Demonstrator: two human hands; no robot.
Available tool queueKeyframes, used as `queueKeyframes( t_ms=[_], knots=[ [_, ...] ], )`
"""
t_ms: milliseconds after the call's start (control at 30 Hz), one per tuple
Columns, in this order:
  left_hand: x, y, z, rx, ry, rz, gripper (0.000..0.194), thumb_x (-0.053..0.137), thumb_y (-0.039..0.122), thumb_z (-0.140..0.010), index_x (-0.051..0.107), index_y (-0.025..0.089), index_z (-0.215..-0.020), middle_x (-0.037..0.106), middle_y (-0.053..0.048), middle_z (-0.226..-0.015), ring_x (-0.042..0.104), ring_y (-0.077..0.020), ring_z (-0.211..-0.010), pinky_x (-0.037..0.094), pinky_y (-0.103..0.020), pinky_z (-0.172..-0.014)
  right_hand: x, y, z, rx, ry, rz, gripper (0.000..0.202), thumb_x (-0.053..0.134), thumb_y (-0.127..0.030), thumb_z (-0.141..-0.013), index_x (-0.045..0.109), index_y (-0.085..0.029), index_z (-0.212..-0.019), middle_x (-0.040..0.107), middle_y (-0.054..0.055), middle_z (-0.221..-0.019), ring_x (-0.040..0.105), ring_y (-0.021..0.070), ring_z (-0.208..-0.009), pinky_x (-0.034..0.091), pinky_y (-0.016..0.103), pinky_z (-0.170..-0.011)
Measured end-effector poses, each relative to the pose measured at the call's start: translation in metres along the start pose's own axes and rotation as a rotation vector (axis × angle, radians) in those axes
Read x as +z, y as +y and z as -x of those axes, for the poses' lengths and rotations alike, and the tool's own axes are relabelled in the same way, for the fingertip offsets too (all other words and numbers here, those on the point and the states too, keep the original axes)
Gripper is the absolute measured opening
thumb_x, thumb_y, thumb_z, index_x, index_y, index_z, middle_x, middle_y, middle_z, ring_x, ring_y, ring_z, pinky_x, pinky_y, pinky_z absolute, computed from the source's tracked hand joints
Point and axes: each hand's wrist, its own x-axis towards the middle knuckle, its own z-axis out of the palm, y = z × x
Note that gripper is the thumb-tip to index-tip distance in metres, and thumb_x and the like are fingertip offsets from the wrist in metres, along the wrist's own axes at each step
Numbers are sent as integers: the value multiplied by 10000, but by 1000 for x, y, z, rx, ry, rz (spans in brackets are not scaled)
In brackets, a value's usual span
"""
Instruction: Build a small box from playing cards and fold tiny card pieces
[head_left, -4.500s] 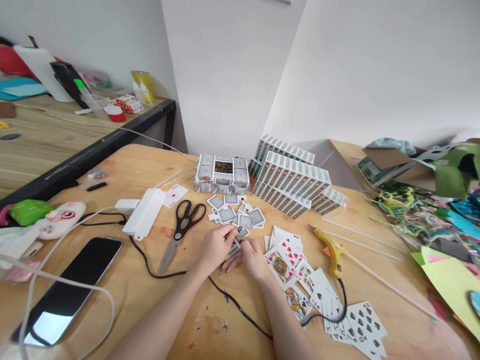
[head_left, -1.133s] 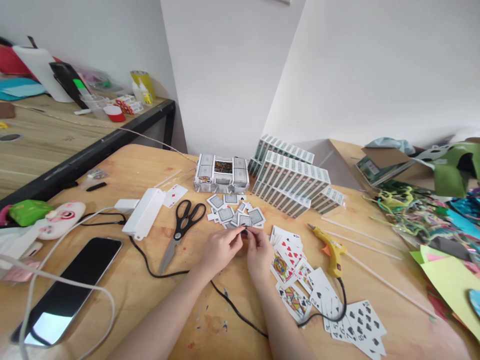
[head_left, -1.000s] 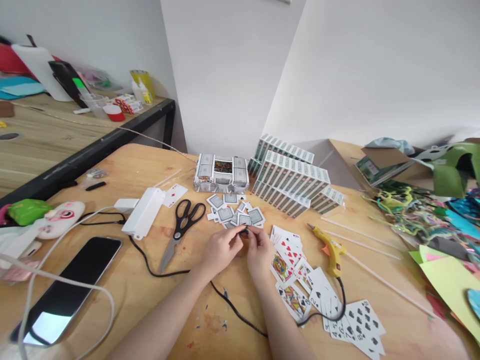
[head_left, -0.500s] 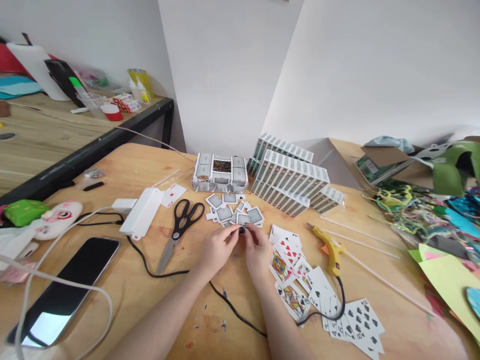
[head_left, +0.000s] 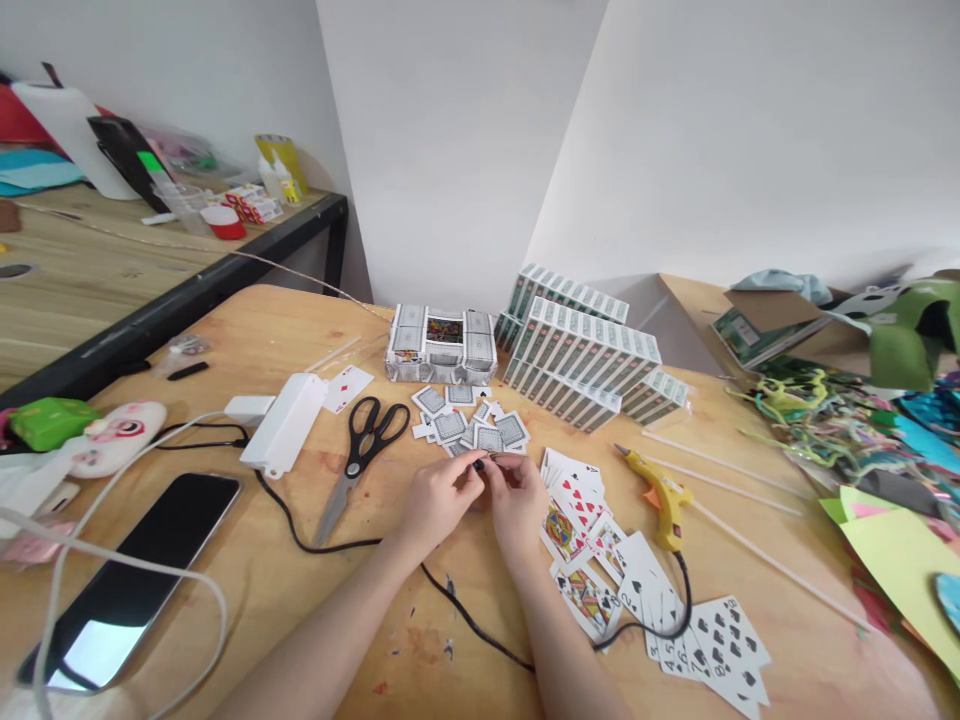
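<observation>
Small dark piece [head_left: 479,465] sits at the centre of the clock, raised between both hands over the table [head_left: 420,640]; it is probably light, perhaps stiff but easily creased, so best taken by its edges, though its material is unclear. At nine o'clock, the left hand [head_left: 442,497] pinches it between thumb and forefinger; at three, the right hand [head_left: 519,500] pinches its other side. Containers, left to right: toward ten, a clear cup [head_left: 189,207] and a red-and-white tub [head_left: 223,222], contents unclear; near twelve, a card-covered box [head_left: 480,345] whose opening shows something multicoloured; between one and two, stacked green-and-white boxes [head_left: 592,345], insides hidden; at two, a brown carton [head_left: 780,310] topped by pale blue cloth [head_left: 784,285].
</observation>
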Motion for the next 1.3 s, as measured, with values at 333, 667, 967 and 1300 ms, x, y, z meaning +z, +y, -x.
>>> queueKeyframes(
  t_ms=[333, 667, 967, 1300],
  knots=[
    [-2, 1, -6, -201, -73, 358, 341, 478, 185, -795, 562, 197, -1126, 671, -52, -1034, 631, -155, -915, 517, -261, -764, 1, 1, -3, 107, 1, -145, 285, 631, -438, -716, 568, -162, -691, 606, 10, -607, 547, 137, -532, 435, 253, -504],
    [-4, -2, -14, -396, -39, 564, 287, 532, 381, -791, 644, 139, -899, 645, -35, -743, 577, -145, -678, 462, -236, -599, 4, -2, -4, 243, -178, -445, 332, 604, -487, -736, 486, -185, -809, 487, -77, -581, 383, 45, -302, 305, 189, -291],
    [-1, -4, -14, -449, -7, 572, 301, 570, 408, -752, 645, 134, -850, 582, -10, -660, 508, -117, -601, 403, -213, -540, 5, -2, 0, 109, -141, -303, 286, 625, -437, -731, 525, -173, -779, 486, -54, -540, 432, 81, -427, 363, 199, -386],
    [-5, 2, -16, -475, -19, 598, 312, 571, 408, -741, 644, 137, -876, 590, -12, -678, 525, -127, -613, 420, -216, -541, 4, -5, 3, 125, -130, -301, 317, 591, -488, -747, 548, -176, -782, 515, -44, -541, 424, 83, -388, 362, 210, -358]
  ],
)
